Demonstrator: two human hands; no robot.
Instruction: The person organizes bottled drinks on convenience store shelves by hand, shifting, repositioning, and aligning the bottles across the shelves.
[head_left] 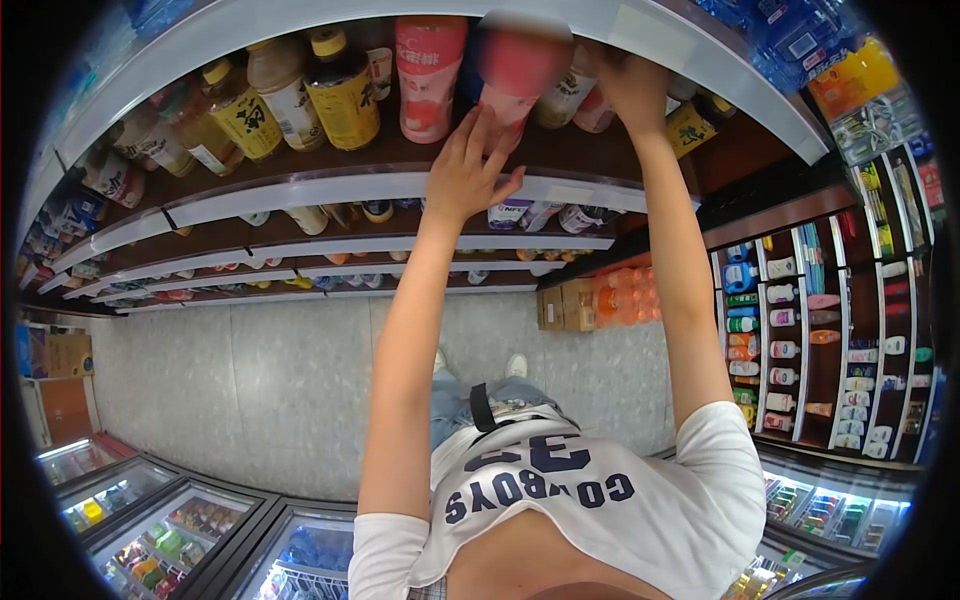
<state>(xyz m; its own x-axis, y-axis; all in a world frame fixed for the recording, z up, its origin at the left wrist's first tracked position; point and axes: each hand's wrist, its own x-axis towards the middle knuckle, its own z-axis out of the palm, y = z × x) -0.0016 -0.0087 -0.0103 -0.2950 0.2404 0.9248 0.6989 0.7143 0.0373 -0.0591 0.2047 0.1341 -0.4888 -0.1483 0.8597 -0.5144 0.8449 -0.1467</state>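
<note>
My left hand [468, 170] reaches up to the top shelf, fingers spread and thumb apart. Its fingertips lie against the lower part of a pink bottle [512, 90], whose top is blurred. Left of that stands another pink bottle [430, 85] with a white-and-pink label. My right hand [632, 88] reaches in under the upper shelf edge, between a pale bottle [568, 92] and a yellow-labelled bottle [692, 128]. Its fingers are hidden in shadow. A small pink bottle [594, 112] stands close beside it on the left.
Yellow-labelled dark bottles [342, 95] stand at the left of the shelf [380, 165]. Lower shelves hold more goods. Cartons [568, 304] and orange bottles [628, 298] sit on the floor. Toiletry racks [800, 330] are at right, glass-door coolers [170, 530] at the bottom left.
</note>
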